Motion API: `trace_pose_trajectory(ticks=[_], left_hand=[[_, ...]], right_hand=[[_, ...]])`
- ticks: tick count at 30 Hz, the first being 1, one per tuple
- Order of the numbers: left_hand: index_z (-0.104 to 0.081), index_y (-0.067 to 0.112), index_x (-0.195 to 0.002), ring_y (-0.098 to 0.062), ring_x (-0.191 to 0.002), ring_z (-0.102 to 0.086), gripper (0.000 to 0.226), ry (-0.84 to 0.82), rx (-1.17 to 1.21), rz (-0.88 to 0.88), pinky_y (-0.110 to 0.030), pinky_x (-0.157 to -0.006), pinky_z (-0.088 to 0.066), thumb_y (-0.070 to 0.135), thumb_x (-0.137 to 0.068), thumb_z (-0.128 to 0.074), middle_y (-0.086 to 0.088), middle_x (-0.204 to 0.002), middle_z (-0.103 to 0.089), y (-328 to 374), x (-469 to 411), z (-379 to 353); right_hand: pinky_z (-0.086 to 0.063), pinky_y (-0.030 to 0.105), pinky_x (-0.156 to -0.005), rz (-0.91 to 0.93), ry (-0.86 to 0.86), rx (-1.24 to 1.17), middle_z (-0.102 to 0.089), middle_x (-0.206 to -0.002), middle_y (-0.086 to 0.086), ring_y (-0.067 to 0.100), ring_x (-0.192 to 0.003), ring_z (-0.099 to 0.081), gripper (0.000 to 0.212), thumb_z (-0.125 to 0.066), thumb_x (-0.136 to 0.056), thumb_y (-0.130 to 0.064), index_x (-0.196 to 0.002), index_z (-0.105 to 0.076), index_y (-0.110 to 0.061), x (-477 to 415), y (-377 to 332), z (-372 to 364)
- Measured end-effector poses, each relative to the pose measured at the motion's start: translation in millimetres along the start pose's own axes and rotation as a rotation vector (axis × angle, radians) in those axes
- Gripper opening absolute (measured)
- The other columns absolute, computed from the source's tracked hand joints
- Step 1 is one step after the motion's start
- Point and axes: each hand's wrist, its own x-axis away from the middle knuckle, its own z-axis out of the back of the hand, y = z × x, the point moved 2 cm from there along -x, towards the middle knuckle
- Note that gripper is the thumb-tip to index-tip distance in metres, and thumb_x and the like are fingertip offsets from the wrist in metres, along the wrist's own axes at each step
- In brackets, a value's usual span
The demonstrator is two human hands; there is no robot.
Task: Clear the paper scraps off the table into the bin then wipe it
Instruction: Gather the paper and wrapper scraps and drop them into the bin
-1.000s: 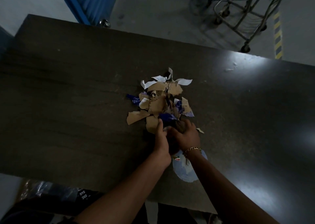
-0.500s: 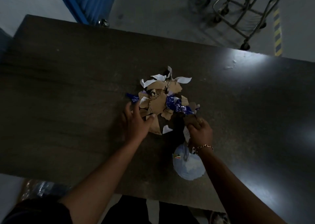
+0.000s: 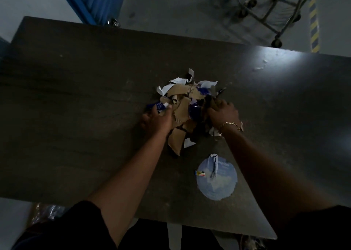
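Observation:
A heap of paper scraps [image 3: 183,107], brown, white and blue, lies near the middle of the dark table [image 3: 76,101]. My left hand [image 3: 157,121] presses against the heap's left side, fingers curled around its edge. On the right side my right hand [image 3: 222,112], with a gold bracelet at the wrist, cups the heap, its fingers dug into the scraps. A brown piece [image 3: 176,141] and a small white one [image 3: 188,143] stick out toward me between my forearms. The bin cannot be told apart in this view.
A round pale blue paper disc [image 3: 217,179] with a white string lies on the table near its front edge, a tiny coloured bit [image 3: 199,173] beside it. A metal trolley [image 3: 266,12] stands on the floor beyond the table. Crinkled plastic [image 3: 49,211] shows below the front left edge.
My hands were together at the heap's near side; they have spread apart and moved forward to its left and right flanks. The scraps are bunched tighter, and the blue disc is uncovered.

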Motion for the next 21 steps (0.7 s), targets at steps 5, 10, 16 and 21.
trace_pose_trajectory(ticks=[5,10,16,21], left_hand=[[-0.034,0.036,-0.155,-0.036,-0.14,-0.037,0.072,-0.043,0.187,0.034,-0.053,-0.108,-0.043,0.07,-0.093,-0.051,-0.009,-0.16,-0.025,14.3,0.3,-18.0],[-0.036,0.038,-0.153,-0.035,-0.135,-0.045,0.08,-0.15,0.397,0.116,-0.056,-0.106,-0.045,0.075,-0.084,-0.051,-0.008,-0.156,-0.037,23.3,7.6,-40.4],[-0.037,0.037,-0.151,-0.034,-0.131,-0.048,0.057,-0.187,0.485,0.158,-0.056,-0.107,-0.045,0.057,-0.099,-0.048,-0.011,-0.151,-0.043,24.8,7.5,-44.5],[-0.041,0.039,-0.15,-0.033,-0.132,-0.049,0.06,-0.208,0.619,0.164,-0.06,-0.108,-0.043,0.057,-0.094,-0.052,-0.008,-0.149,-0.047,23.8,16.0,-47.6]], right_hand=[[-0.041,0.049,-0.099,0.002,-0.05,0.021,-0.032,-0.153,0.013,0.039,-0.137,-0.033,0.069,-0.053,-0.095,-0.061,-0.152,-0.037,-0.025,9.9,-20.0,-17.7],[-0.039,0.049,-0.1,0.015,-0.079,-0.032,-0.03,-0.154,0.012,0.041,-0.136,-0.032,0.076,-0.049,-0.089,-0.072,-0.151,-0.04,-0.028,16.8,-26.2,-32.8],[-0.052,0.04,-0.091,-0.076,-0.18,-0.374,-0.06,-0.131,0.007,0.025,-0.114,-0.059,0.069,-0.055,-0.08,-0.081,-0.126,-0.063,-0.029,25.2,-32.3,-42.8],[-0.047,0.031,-0.081,-0.125,-0.263,-0.684,-0.067,-0.101,-0.008,0.015,-0.101,-0.062,0.01,-0.056,-0.1,-0.042,-0.097,-0.064,-0.037,42.6,-37.1,-47.6]])
